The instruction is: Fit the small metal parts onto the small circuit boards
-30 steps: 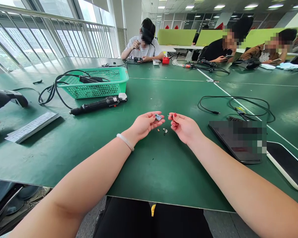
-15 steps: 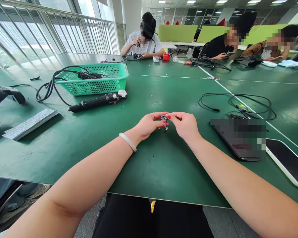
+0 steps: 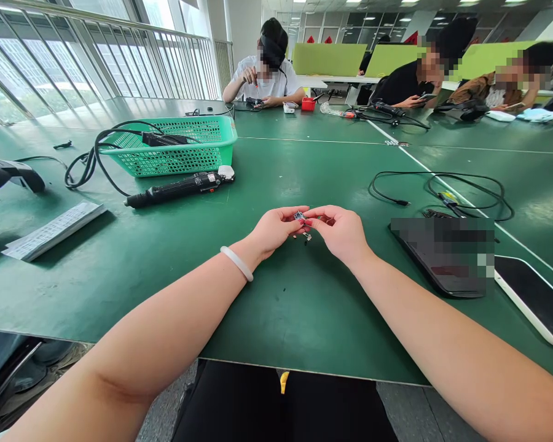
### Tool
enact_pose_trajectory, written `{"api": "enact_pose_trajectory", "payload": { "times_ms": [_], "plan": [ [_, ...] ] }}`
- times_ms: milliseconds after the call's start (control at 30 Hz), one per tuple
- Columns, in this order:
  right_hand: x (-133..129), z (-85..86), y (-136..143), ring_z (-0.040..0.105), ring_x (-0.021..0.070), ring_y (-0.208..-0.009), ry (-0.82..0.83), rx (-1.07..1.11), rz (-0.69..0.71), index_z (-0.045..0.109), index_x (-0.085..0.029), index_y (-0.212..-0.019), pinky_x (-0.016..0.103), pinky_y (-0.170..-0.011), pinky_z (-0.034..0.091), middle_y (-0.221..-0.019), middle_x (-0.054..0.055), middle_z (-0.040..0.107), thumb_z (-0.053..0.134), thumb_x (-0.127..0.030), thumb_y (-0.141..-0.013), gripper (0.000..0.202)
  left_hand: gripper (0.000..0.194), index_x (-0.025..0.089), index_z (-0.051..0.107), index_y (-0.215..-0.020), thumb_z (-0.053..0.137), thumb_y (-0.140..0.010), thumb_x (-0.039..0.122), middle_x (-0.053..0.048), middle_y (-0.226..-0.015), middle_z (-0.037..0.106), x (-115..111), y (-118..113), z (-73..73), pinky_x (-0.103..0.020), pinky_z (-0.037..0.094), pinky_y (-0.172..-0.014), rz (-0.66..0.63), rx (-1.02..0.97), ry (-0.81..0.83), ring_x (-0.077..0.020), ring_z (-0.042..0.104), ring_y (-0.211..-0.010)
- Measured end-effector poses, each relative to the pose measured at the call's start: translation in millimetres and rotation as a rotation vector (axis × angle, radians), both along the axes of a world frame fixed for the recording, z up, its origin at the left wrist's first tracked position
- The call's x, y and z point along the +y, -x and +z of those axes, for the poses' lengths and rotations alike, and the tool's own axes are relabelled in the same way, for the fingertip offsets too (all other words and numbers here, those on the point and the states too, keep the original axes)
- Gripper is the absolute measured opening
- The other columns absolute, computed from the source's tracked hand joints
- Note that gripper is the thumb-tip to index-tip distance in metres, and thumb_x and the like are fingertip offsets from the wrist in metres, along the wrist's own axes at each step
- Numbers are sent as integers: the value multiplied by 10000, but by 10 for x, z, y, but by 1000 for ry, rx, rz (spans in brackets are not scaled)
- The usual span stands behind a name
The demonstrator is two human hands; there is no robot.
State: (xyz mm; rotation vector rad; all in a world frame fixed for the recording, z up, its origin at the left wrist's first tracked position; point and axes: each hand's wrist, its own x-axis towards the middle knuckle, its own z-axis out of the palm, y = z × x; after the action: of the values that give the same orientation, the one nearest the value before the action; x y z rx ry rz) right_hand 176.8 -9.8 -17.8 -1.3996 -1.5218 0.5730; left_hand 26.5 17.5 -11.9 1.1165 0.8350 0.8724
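Both hands meet over the green table (image 3: 276, 331) in the middle of the view. My left hand (image 3: 275, 231) pinches a small blue and silver part (image 3: 299, 216), too small to name closely. My right hand (image 3: 343, 232) is closed too, its thumb and forefinger pressed onto the same part from the right. Fingertips cover much of it. Just below them lie tiny metal pieces (image 3: 307, 236) on the table. A white bracelet (image 3: 237, 263) circles my left wrist.
A corded black electric screwdriver (image 3: 179, 188) lies before a green basket (image 3: 179, 161) holding black cable. Paper slips (image 3: 55, 230) lie left. At right are a dark flat device (image 3: 437, 261), a white-edged phone (image 3: 534, 301) and a cable (image 3: 465, 176). Several people sit across the table.
My right fingers have moved slightly left and closed further over the small part, which is turned a little and now more hidden. My left hand has barely moved.
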Motion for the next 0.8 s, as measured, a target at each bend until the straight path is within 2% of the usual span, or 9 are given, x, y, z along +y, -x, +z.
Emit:
{"api": "enact_pose_trajectory", "payload": {
  "times_ms": [133,233,367,500,633,733,800],
  "plan": [
    [10,-9,-5,584,161,-685,-25,2,-5,708,-214,-752,326,-683,453,-776,24,698,584,-281,-748,141,376,114,639,-1123,631,-749,81,-65,-845,695,-8,-8,4,-336,472,-844,-6,55,-48,-112,631,-730],
    [44,-37,-30,564,152,-665,28,55,-6,695,-203,-733,315,-665,432,-732,20,681,599,-317,-746,150,467,144,623,-1175,654,-714,77,-58,-851,699,-8,-8,0,-334,478,-819,15,166,-143,-131,625,-738],
    [81,-62,-50,487,118,-598,128,197,17,663,-182,-695,288,-601,375,-655,4,622,651,-392,-708,211,514,193,626,-1192,688,-687,122,-33,-777,694,14,5,-37,-314,478,-775,36,315,-276,-125,598,-673],
    [56,-39,-12,364,79,-516,221,406,48,617,-180,-634,261,-526,304,-536,-41,483,716,-470,-631,307,531,206,617,-1204,698,-680,167,-32,-796,696,31,14,-69,-290,476,-765,24,355,-364,-124,606,-703],
    [23,-25,47,330,72,-486,282,566,62,570,-184,-578,253,-485,272,-482,-57,407,761,-505,-560,374,498,200,619,-1200,671,-706,189,-43,-809,703,21,8,-52,-267,475,-716,56,402,-407,-126,611,-705],
    [20,-36,70,336,74,-481,226,518,27,580,-186,-587,255,-479,279,-491,-51,426,745,-512,-584,366,461,205,626,-1194,646,-734,227,-40,-785,695,14,6,-37,-255,465,-657,71,441,-420,-116,587,-647],
    [21,-42,69,368,82,-491,148,397,-6,612,-186,-623,261,-491,302,-524,-36,485,713,-502,-633,333,441,213,632,-1186,636,-748,261,-34,-776,690,12,7,-36,-249,458,-633,68,452,-428,-108,572,-619]
  ]
}}
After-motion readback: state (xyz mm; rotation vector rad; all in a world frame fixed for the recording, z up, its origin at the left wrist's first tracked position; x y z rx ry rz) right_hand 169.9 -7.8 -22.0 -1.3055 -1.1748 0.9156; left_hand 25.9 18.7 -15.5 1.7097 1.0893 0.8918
